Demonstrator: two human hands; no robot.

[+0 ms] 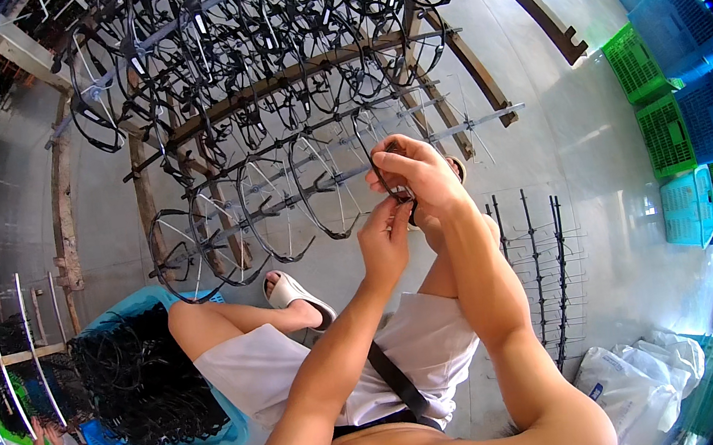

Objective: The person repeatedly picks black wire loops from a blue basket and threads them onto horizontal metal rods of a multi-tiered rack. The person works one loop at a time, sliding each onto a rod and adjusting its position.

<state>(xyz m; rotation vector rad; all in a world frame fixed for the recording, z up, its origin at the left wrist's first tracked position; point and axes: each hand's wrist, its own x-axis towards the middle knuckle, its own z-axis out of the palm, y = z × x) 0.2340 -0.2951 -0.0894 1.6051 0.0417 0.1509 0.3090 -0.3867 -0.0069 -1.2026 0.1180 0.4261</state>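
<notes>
Black strip (363, 147): thin, curved; its long axis runs away from the body, far end toward the rack (220, 112), near end between the hands.
Left hand (384, 241): fingertips pinched at the near end.
Right hand (429, 179): fingers curled around the strip.
Rack build: wooden beams, metal rods.

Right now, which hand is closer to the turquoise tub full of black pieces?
Left. The left hand is to the right of the turquoise tub and forward; the right hand is farther right and farther forward.
</notes>
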